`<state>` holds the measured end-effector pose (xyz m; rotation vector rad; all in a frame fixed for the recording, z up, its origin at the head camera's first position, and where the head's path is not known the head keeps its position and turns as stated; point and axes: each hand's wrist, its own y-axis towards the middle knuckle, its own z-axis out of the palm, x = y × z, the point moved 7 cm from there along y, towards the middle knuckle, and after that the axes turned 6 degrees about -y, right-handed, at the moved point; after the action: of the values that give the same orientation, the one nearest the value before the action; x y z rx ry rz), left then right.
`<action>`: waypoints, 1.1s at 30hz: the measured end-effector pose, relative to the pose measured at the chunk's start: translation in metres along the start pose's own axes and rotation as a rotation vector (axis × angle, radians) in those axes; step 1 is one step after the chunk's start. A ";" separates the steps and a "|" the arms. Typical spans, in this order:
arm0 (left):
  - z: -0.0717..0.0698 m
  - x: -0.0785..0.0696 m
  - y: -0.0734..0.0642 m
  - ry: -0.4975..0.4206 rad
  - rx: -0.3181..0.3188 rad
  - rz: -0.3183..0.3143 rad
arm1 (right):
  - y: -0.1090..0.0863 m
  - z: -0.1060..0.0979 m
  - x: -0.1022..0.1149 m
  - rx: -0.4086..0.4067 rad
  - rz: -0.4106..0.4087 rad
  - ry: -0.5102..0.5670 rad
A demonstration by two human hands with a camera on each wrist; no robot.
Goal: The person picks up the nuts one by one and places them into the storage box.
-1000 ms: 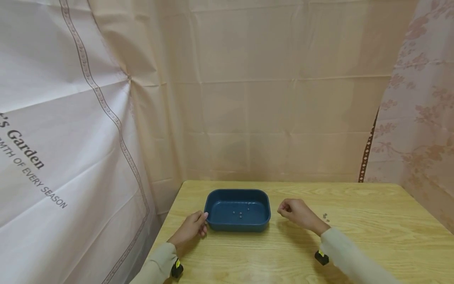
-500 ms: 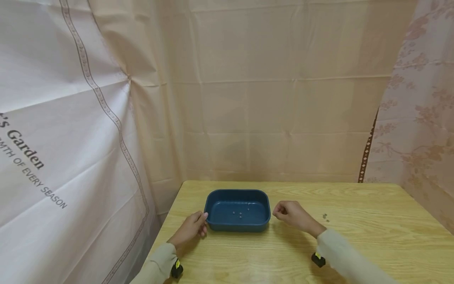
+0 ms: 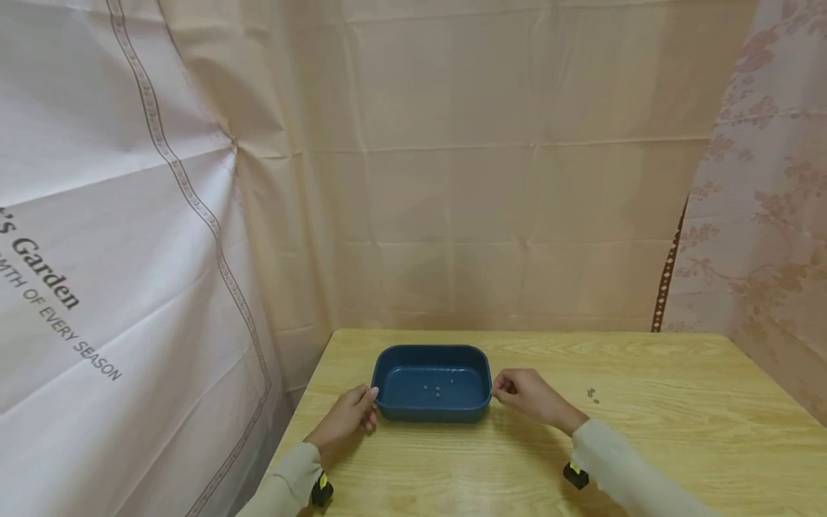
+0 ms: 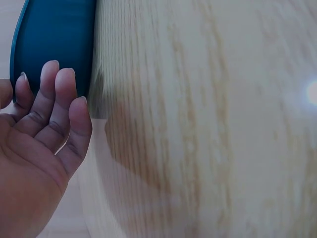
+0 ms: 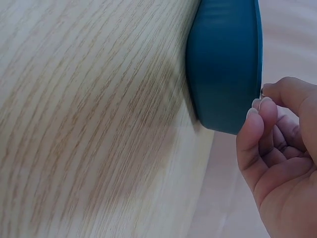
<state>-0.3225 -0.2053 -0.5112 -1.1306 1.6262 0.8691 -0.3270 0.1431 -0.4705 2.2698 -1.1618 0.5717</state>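
Note:
A dark blue rectangular plastic basin [image 3: 433,415] stands on the wooden table, with several tiny grey metal pieces [image 3: 437,391] on its floor. My left hand [image 3: 349,416] pinches the basin's left rim between thumb and forefinger; the other fingers lie along the outer wall in the left wrist view. At the right rim is my right hand [image 3: 533,395], fingers curled and tips together. A tiny dark piece [image 5: 262,91] shows at those fingertips in the right wrist view, too small to name and mostly hidden. Whether these fingertips touch the rim, I cannot tell.
Several more small metal pieces [image 3: 591,395] lie on the table [image 3: 678,431] to the right of my right hand. A beige cloth [image 3: 452,179] hangs behind the table's far edge. Printed white cloth [image 3: 129,251] hangs on the left side.
My right hand has moved left, from a short way off the basin up to its right rim. The left hand and the basin stay where they were.

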 end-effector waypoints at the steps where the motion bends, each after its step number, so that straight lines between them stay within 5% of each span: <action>1: 0.000 0.000 0.000 0.002 -0.002 -0.004 | 0.000 0.000 0.001 0.000 -0.006 0.001; 33: 0.001 -0.003 -0.001 0.013 0.000 0.007 | 0.007 0.007 0.011 0.018 -0.030 -0.022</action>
<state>-0.3210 -0.2041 -0.5089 -1.1331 1.6418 0.8678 -0.3260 0.1282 -0.4678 2.3106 -1.1360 0.5491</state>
